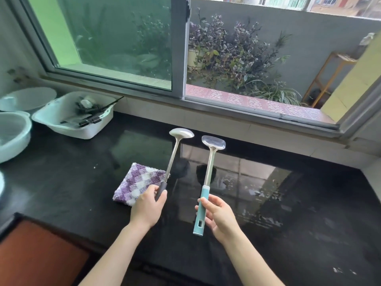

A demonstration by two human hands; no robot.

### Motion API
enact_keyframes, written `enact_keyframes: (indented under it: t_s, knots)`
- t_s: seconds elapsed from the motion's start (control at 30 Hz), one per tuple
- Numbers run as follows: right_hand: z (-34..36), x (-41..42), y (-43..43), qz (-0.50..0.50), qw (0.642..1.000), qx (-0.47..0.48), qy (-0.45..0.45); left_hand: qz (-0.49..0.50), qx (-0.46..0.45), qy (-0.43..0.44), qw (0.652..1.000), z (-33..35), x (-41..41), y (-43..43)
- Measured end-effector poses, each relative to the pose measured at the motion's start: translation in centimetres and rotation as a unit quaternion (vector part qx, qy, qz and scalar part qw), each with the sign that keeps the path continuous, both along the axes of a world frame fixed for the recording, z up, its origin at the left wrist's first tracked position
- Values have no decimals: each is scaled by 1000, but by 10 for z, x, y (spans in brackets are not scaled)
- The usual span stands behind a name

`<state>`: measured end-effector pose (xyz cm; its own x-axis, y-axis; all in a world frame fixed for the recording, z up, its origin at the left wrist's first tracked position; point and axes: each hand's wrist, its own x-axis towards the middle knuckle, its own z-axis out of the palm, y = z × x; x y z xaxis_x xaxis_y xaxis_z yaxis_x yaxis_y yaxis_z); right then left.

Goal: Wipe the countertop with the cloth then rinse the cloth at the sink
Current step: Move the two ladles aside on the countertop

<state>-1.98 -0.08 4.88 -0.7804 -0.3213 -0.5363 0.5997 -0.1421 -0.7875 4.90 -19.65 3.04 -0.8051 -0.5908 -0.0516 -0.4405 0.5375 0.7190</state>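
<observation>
Two ladles (175, 153) are gripped, one by the right hand (218, 216), one by the left hand (147, 205) beside a folded purple-and-white checked cloth (137, 182).

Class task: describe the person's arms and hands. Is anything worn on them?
The left hand and right hand wear no gloves; no ring, watch or bracelet shows. No sleeves are in view: both arms are bare down to the frame's edge.

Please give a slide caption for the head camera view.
Left hand holds a grey-handled ladle, right hand a teal-handled spoon; the checked cloth lies on the countertop.
</observation>
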Motion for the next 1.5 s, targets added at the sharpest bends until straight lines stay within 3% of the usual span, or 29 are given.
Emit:
enact_keyframes:
  t_s: [0.53, 0.9, 1.5]
  knots:
    - [0, 23, -114, 113, 992, -33, -37, 101, 23, -4, 995, 5, 59, -95]
    - [-9, 44, -204, 163, 985, -2, -52, 154, 30, -29, 987, -9, 97, -164]
    - [-23, 53, -270, 152, 984, 2, -95, 150, 1, -61, 987, -26, 109, -231]
